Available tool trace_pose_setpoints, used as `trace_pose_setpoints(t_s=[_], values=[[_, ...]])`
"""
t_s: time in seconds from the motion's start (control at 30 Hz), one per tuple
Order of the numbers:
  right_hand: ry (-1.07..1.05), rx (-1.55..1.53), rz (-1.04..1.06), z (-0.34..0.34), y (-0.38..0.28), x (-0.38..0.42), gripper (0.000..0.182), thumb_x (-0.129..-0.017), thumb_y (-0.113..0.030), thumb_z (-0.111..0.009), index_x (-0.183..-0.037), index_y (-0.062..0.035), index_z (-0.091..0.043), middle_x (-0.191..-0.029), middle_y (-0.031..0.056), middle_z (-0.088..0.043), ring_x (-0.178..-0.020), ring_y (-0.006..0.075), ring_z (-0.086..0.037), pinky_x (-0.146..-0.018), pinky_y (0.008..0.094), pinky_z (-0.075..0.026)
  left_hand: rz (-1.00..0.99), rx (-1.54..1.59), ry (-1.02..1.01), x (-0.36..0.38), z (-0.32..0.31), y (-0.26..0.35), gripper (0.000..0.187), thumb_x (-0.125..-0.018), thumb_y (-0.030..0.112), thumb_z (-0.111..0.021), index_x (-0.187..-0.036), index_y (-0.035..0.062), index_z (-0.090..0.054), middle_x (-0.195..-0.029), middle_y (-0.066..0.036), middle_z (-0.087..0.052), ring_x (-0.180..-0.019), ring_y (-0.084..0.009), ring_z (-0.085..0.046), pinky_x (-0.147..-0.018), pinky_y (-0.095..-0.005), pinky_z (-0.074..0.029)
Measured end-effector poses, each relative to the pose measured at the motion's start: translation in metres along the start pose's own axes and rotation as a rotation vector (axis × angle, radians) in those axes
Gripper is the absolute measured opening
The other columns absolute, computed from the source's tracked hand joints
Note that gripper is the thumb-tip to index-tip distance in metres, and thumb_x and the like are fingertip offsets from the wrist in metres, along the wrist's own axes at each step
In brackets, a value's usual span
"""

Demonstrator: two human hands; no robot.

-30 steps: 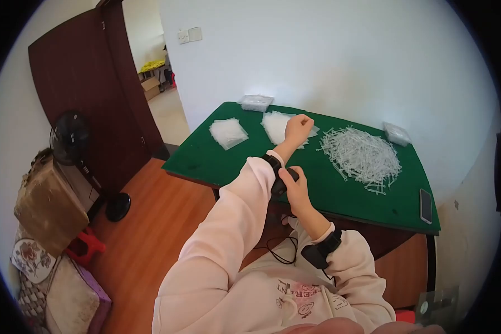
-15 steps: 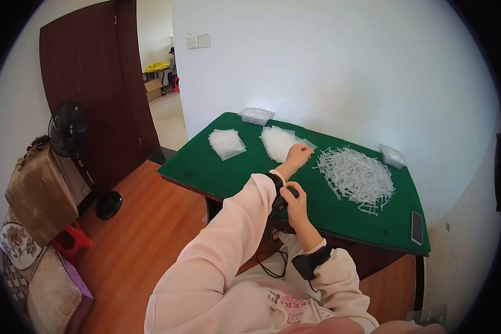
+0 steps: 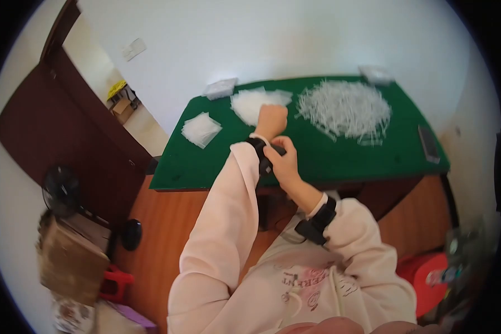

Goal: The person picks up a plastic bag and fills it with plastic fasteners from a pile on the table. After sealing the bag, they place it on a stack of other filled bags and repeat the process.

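Observation:
My left hand (image 3: 273, 121) is curled into a fist above the green table, just in front of a pile of clear plastic bags (image 3: 247, 106). Nothing shows in its fingers. Around that wrist sits a black strapped device (image 3: 265, 165). My right hand (image 3: 284, 163) grips this device, thumb and fingers around its box. A second black wrist device (image 3: 316, 224) is strapped to my right forearm. To the right of my hands lies a large heap of thin clear plastic sticks (image 3: 345, 110). A smaller stack of clear bags (image 3: 201, 129) lies to the left.
The green-covered table (image 3: 317, 158) stands against the wall. Clear packs (image 3: 220, 88) sit at its back corners, and a phone (image 3: 428, 143) lies at the right. A fan (image 3: 61, 190), a cardboard box (image 3: 72, 261) and red stools (image 3: 426, 278) stand on the floor.
The camera view has tilted and turned, so the table appears higher and more level. My left hand has turned into a fist, back upward. My right hand stays on the wrist device.

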State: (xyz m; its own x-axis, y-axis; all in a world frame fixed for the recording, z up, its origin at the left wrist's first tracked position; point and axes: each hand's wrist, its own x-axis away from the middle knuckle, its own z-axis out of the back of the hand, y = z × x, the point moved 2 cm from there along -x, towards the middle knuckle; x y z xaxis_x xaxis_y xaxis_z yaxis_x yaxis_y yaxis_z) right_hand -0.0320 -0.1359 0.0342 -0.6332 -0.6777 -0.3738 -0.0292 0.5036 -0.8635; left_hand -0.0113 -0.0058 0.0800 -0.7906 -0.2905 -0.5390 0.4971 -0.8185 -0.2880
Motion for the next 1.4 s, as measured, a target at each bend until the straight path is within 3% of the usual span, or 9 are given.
trace_pose_setpoints(t_s=[0.17,0.3,0.37,0.43,0.5,0.97,1.2,1.37,1.4], values=[[0.051,-0.023,0.057,0.007,-0.005,0.009,0.038,-0.068,-0.02,-0.069,-0.093,0.0011,-0.049,-0.076,0.0062,-0.052,-0.068,0.0147,-0.05,-0.063,0.0283,-0.042,-0.184,-0.156,0.055,-0.007,0.004,0.005,0.009,-0.067,0.014,-0.054,-0.06,0.0125,-0.06,-0.065,-0.008,-0.061,-0.061,-0.024,-0.06,-0.055,-0.039,-0.041],[0.078,0.297,0.166,0.022,-0.029,0.006,0.034,-0.071,-0.021,-0.067,-0.091,0.0001,-0.049,-0.086,0.007,-0.05,-0.074,0.014,-0.048,-0.066,0.0264,-0.041,-0.104,-0.205,0.057,-0.011,0.015,-0.022,0.009,-0.067,0.013,-0.054,-0.059,0.0124,-0.06,-0.064,-0.007,-0.061,-0.06,-0.0242,-0.06,-0.054,-0.0386,-0.041],[-0.226,0.359,0.587,0.02,-0.078,0.025,0.034,-0.069,-0.025,-0.07,-0.083,-0.0014,-0.05,-0.077,0.0077,-0.051,-0.066,0.0188,-0.047,-0.063,0.0287,-0.042,-0.054,-0.252,0.065,-0.015,0.018,-0.041,0.009,-0.067,0.013,-0.054,-0.06,0.0127,-0.061,-0.064,-0.007,-0.061,-0.06,-0.0239,-0.06,-0.054,-0.0379,-0.041],[-0.681,0.417,0.405,0.002,-0.113,0.067,0.035,-0.068,-0.033,-0.069,-0.073,-0.004,-0.051,-0.066,0.0088,-0.05,-0.058,0.0242,-0.049,-0.056,0.0324,-0.042,-0.003,-0.294,0.062,-0.013,0.016,-0.056,0.009,-0.066,0.012,-0.055,-0.06,0.0131,-0.061,-0.064,-0.007,-0.061,-0.06,-0.0237,-0.061,-0.054,-0.0372,-0.042],[-0.813,0.485,0.439,-0.012,-0.126,0.106,0.032,-0.073,-0.034,-0.063,-0.066,-0.0055,-0.049,-0.059,0.0092,-0.049,-0.053,0.0284,-0.05,-0.05,0.0368,-0.04,0.002,-0.345,-0.001,-0.014,0.019,-0.064,0.009,-0.065,0.014,-0.054,-0.061,0.0111,-0.061,-0.063,-0.008,-0.061,-0.06,-0.0249,-0.061,-0.051,-0.0365,-0.044],[-1.136,0.167,0.469,-0.032,-0.165,0.16,0.02,-0.081,-0.02,-0.052,-0.07,-0.004,-0.044,-0.058,0.0084,-0.048,-0.051,0.0291,-0.05,-0.044,0.0391,-0.037,0.094,-0.315,-0.064,-0.023,0.035,-0.052,0.009,-0.066,0.013,-0.056,-0.065,0.0109,-0.064,-0.068,-0.01,-0.063,-0.066,-0.0257,-0.062,-0.053,-0.0369,-0.045],[-1.128,0.004,0.461,-0.031,-0.165,0.164,0.019,-0.079,-0.017,-0.052,-0.07,-0.0026,-0.045,-0.054,0.0134,-0.05,-0.049,0.0336,-0.05,-0.044,0.0423,-0.037,0.512,0.243,-0.02,-0.023,0.041,-0.067,0.021,-0.067,0.028,-0.058,-0.072,0.0092,-0.065,-0.073,-0.01,-0.063,-0.072,-0.0252,-0.06,-0.064,-0.0347,-0.048],[-1.119,0.021,0.482,-0.03,-0.162,0.159,0.022,-0.079,-0.018,-0.055,-0.067,-0.0049,-0.043,-0.056,0.0082,-0.046,-0.048,0.0288,-0.048,-0.042,0.0379,-0.035,0.585,0.465,0.071,-0.022,0.021,-0.081,0.018,-0.07,0.024,-0.061,-0.074,0.0064,-0.063,-0.067,-0.008,-0.061,-0.063,-0.0201,-0.059,-0.058,-0.032,-0.047],[-1.116,0.035,0.481,-0.029,-0.161,0.157,0.022,-0.079,-0.018,-0.055,-0.067,-0.005,-0.042,-0.056,0.0082,-0.046,-0.048,0.0286,-0.047,-0.042,0.0376,-0.035,0.717,0.789,0.123,-0.022,0.013,-0.085,0.017,-0.07,0.022,-0.061,-0.072,0.0053,-0.063,-0.065,-0.008,-0.06,-0.06,-0.0194,-0.058,-0.055,-0.0312,-0.047]])
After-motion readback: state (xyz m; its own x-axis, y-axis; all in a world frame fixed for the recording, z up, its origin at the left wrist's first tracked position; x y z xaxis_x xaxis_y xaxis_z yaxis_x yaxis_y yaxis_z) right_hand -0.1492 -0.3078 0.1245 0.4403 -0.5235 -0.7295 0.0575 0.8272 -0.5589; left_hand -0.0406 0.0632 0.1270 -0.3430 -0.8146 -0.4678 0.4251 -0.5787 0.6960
